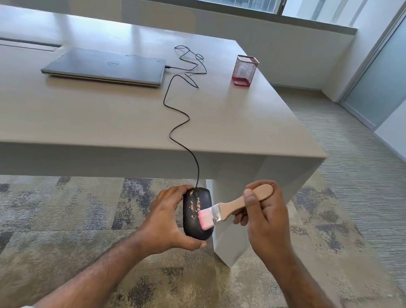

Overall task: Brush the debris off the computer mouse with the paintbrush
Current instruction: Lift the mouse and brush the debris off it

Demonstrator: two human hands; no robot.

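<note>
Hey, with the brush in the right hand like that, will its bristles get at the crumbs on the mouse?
Probably yes. The right hand holds the paintbrush with its bristles on the mouse, just beside the debris. The left hand grips only the sides, leaving the top uncovered.

Two hands show: the left hand [167,221] forms a grip around one black computer mouse [197,214], and the right hand [263,212] forms a grip on one wooden paintbrush [232,206] with pink bristles. One patch of pale debris [196,205] lies on the mouse between the two grips. Beyond the grips, the surface [103,116] carries one closed laptop [105,65], one red mesh cup [245,71] and one black cable [175,125].
</note>
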